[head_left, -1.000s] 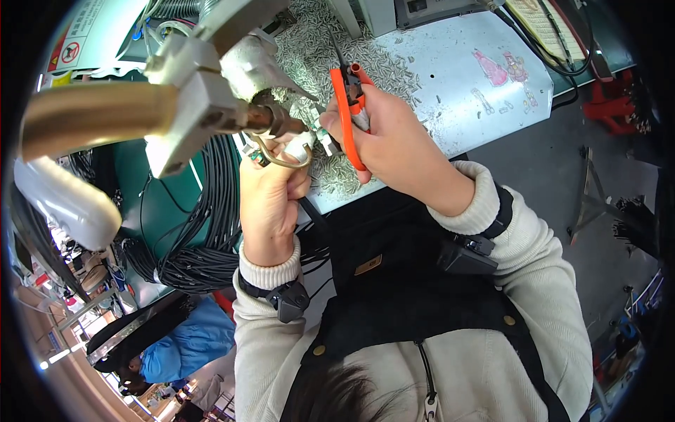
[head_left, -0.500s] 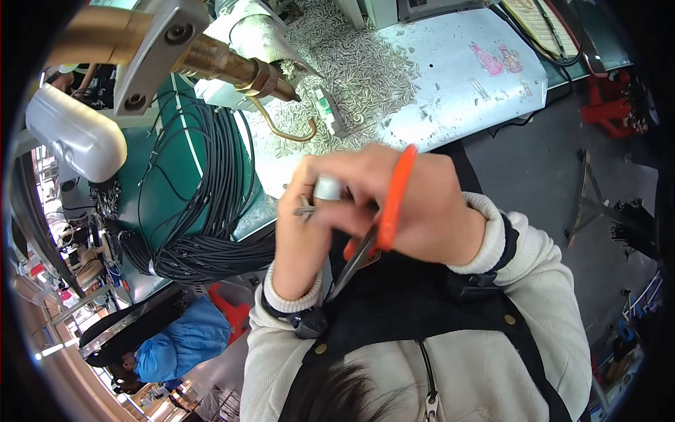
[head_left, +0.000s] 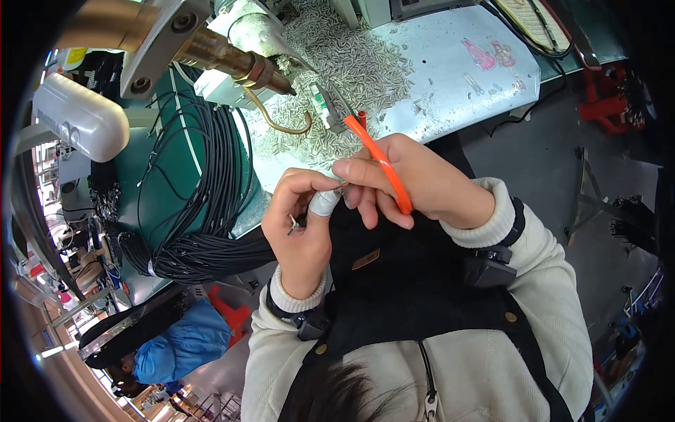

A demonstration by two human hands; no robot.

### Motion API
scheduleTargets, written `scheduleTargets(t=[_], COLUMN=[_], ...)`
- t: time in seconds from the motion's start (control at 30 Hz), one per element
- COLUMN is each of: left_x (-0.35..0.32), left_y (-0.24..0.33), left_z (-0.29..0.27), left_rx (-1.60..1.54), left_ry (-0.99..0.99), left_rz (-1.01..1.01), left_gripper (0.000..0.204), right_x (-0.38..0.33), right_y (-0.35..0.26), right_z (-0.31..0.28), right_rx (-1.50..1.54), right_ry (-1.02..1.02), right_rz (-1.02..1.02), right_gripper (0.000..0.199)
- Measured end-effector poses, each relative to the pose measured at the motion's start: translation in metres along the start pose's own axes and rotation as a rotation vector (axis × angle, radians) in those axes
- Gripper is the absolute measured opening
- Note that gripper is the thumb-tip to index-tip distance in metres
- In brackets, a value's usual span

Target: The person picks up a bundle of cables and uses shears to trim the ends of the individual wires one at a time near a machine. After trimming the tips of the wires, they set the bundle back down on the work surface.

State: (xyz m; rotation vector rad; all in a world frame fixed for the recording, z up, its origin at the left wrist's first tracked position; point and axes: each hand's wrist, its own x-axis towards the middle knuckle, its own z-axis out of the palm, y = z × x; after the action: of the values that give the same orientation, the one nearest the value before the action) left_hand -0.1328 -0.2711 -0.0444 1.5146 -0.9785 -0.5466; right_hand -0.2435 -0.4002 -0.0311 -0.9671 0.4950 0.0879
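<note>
My right hand [head_left: 415, 184] grips an orange-handled cutting tool [head_left: 378, 162] across the palm, and its thumb and forefinger meet my left fingertips. My left hand [head_left: 304, 228] is closed on a small metal piece [head_left: 293, 224], with a white wrap [head_left: 325, 202] on one finger. Both hands are close to my chest, in front of the workbench edge. A brass-coloured machine nozzle [head_left: 232, 62] with a curved wire hook [head_left: 281, 126] hangs over the bench, apart from my hands.
A heap of small metal pins [head_left: 351, 63] covers the pale bench top [head_left: 450, 77]. A thick bundle of black cables [head_left: 204, 211] lies on the green surface at left. Red stands [head_left: 605, 105] are on the floor at right. Another person in blue [head_left: 176, 348] is at lower left.
My hands came away from the nozzle and down toward my chest, then rose a little. The cutting tool turned in my right hand, and the fingertips now meet.
</note>
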Motion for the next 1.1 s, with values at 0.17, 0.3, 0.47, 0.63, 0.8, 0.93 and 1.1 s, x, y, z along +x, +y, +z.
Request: scheduleTargets(t=[0.17,0.3,0.47,0.63,0.8,0.93,1.1], left_x=[0.002,0.004,0.003,0.0,-0.006,-0.008,-0.008], left_y=[-0.008,-0.01,-0.002,0.001,-0.003,-0.002,0.0], left_z=[-0.013,-0.015,-0.016,-0.011,-0.008,-0.008,0.001], left_rx=[-0.655,-0.81,-0.728,-0.567,-0.377,-0.263,-0.169], left_ry=[-0.124,-0.179,-0.137,-0.052,0.022,0.026,0.048], left_rz=[-0.533,-0.652,-0.68,-0.62,-0.517,-0.45,-0.322], left_gripper=[0.012,0.01,0.011,0.012,0.013,0.016,0.02], right_x=[0.006,0.013,0.008,0.003,0.011,0.008,0.001], right_y=[0.022,0.029,0.021,0.024,0.039,0.04,0.042], right_z=[0.004,-0.003,-0.011,-0.008,-0.004,-0.006,0.001], right_rx=[-0.424,-1.597,-1.513,-1.537,-1.375,-1.361,-1.296], right_ry=[0.172,0.563,0.552,0.515,0.58,0.558,0.551], right_rz=[-0.353,-1.265,-1.327,-1.322,-1.268,-1.214,-1.127], right_gripper=[0.022,0.019,0.029,0.026,0.023,0.023,0.023])
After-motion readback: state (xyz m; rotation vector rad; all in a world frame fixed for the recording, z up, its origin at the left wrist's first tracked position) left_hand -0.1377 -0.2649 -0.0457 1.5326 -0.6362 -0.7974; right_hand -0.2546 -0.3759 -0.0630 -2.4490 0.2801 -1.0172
